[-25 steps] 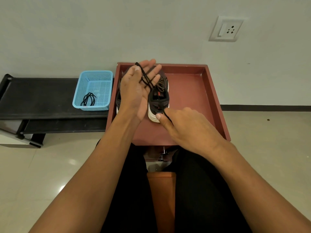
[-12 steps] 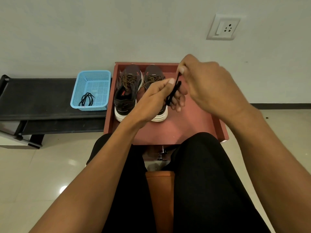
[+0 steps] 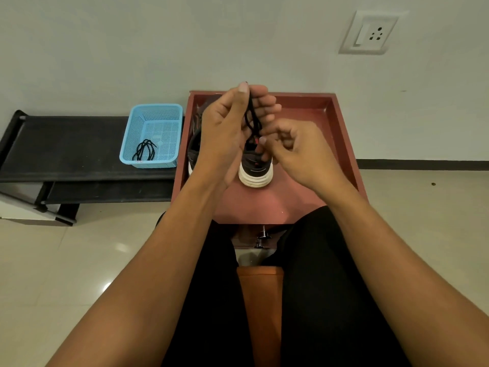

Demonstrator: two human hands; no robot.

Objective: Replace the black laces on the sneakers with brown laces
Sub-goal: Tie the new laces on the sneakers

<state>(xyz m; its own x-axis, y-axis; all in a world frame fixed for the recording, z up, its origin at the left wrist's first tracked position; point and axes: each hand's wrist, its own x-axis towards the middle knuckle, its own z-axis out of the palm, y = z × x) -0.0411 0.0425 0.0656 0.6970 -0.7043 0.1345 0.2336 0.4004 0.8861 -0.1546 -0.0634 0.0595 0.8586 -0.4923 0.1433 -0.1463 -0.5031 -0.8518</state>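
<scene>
Two dark sneakers with white soles stand side by side in a reddish-brown tray (image 3: 344, 133). The right sneaker (image 3: 255, 173) shows its toe; the left sneaker (image 3: 192, 154) is mostly hidden behind my left hand. My left hand (image 3: 227, 131) is raised above the sneakers and holds a bunched black lace (image 3: 252, 123) between thumb and fingers. My right hand (image 3: 299, 152), fingers curled, pinches the lower part of that lace just above the right sneaker. Whatever laces are in the sneakers are hidden by my hands.
A light blue plastic basket (image 3: 158, 112) with another black lace (image 3: 144, 152) in it sits on a low black bench (image 3: 66, 144) left of the tray. A white wall with a socket (image 3: 370, 33) is behind. My legs are below the tray.
My right hand has dropped from above the tray's far side to the lace's lower part. My left hand has risen and now covers the left sneaker.
</scene>
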